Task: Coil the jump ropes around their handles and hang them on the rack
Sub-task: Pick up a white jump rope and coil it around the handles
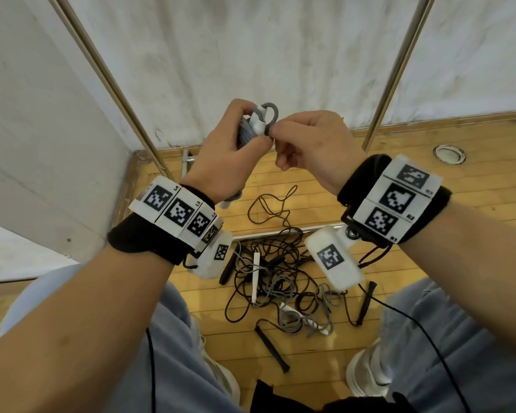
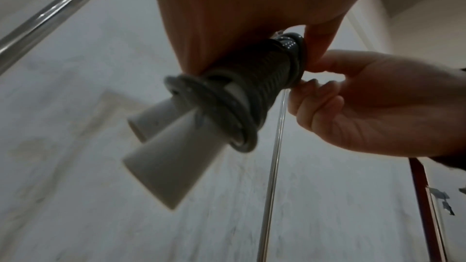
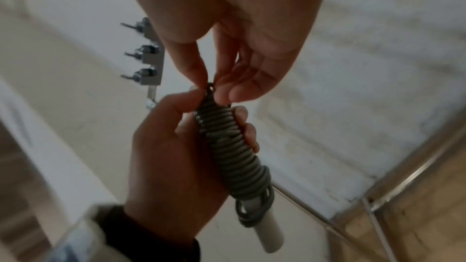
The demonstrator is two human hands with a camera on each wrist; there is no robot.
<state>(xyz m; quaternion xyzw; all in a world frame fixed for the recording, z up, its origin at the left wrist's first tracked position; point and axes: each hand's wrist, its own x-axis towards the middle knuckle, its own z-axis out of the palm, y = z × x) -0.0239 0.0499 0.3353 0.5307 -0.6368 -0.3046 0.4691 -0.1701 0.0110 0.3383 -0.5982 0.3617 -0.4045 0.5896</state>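
My left hand (image 1: 236,150) grips a pair of white jump-rope handles (image 2: 163,158) held side by side, with grey rope (image 3: 229,146) wound tightly round them in many turns. My right hand (image 1: 304,144) pinches the grey rope's end loop (image 1: 270,113) at the top of the bundle, thumb and forefinger touching it (image 3: 210,87). Both hands are raised at chest height above the floor. A rack with small hooks (image 3: 145,53) shows on the wall behind my hands in the right wrist view.
A tangled heap of black and grey jump ropes (image 1: 280,278) with black and white handles lies on the wooden floor (image 1: 429,144) between my feet. Two slanted metal poles (image 1: 113,87) (image 1: 396,73) stand before a white sheet-covered wall. A round floor fitting (image 1: 449,154) sits at right.
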